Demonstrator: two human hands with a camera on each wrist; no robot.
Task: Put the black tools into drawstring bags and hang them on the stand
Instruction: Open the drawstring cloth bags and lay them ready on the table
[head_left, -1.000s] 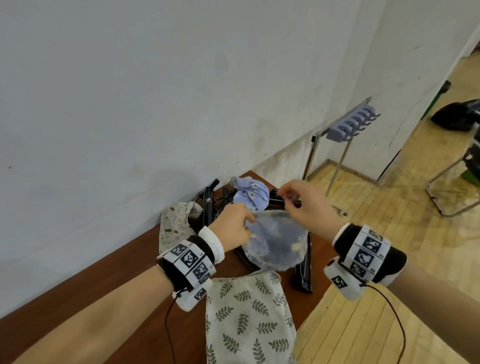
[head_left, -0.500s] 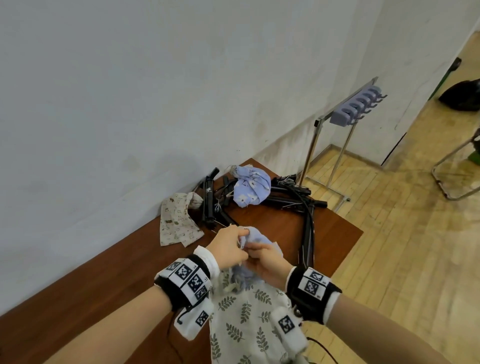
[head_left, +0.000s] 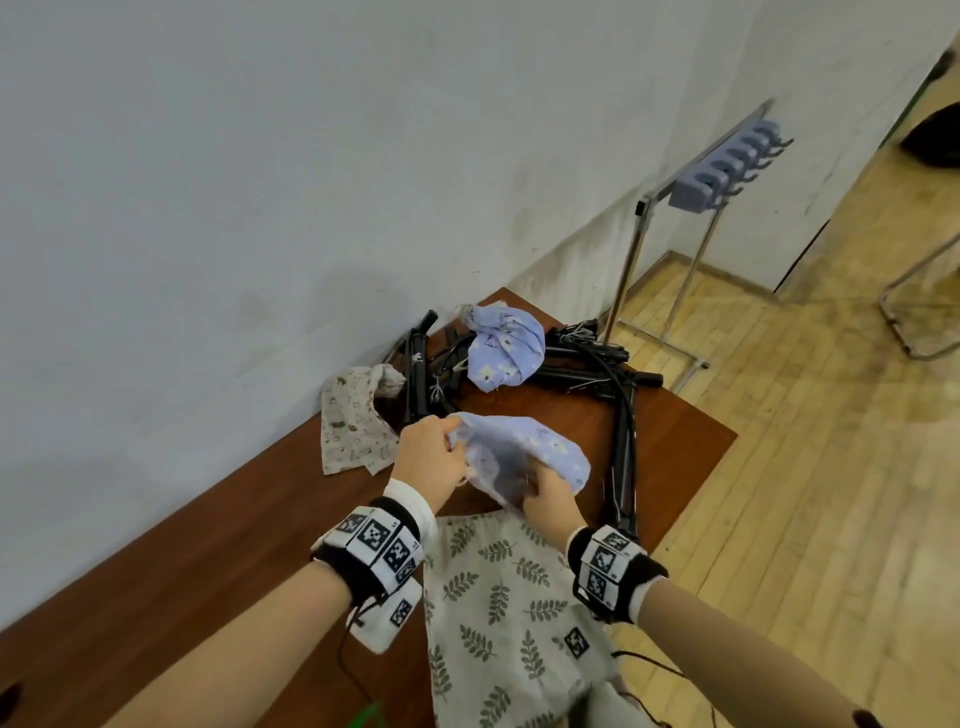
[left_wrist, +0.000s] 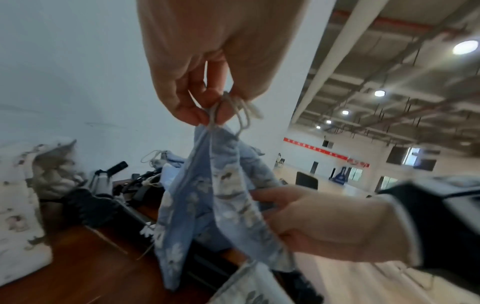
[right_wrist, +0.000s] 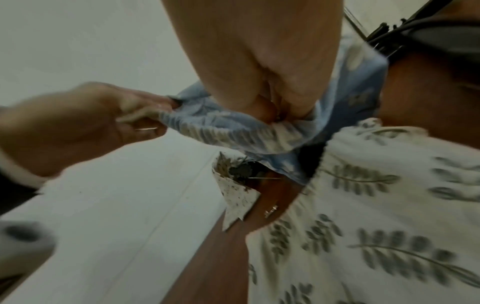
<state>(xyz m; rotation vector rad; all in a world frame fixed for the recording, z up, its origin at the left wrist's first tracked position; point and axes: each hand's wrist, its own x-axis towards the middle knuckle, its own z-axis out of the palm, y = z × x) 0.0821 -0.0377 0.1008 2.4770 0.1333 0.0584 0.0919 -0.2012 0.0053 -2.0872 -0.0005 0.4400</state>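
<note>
**Bag mouth drawn in, tool apparently inside**

A second ago your hands stretched the blue floral bag's mouth wide above the table; now they have dropped close together and the bag (head_left: 524, 460) hangs gathered between them. I judge the filling step done and the closing begun.

Your right hand (head_left: 545, 499) is the nearer grip: its fingers curl round the lower edge of the blue cloth, just above the leaf-print bag (head_left: 514, 613) lying flat on the table (head_left: 182, 587).

Your left hand (head_left: 428, 462) pinches the drawstring (left_wrist: 241, 112) and the bag's top corner between thumb and fingertips, tightly closed.

Beyond both grips lie the remaining black tools (head_left: 623, 410), a bunched blue bag (head_left: 501, 345) on top of them, and a small-print cream bag (head_left: 353, 426) left of your left hand. Far past the table's end is the stand (head_left: 722, 171), its hooks bare.
</note>
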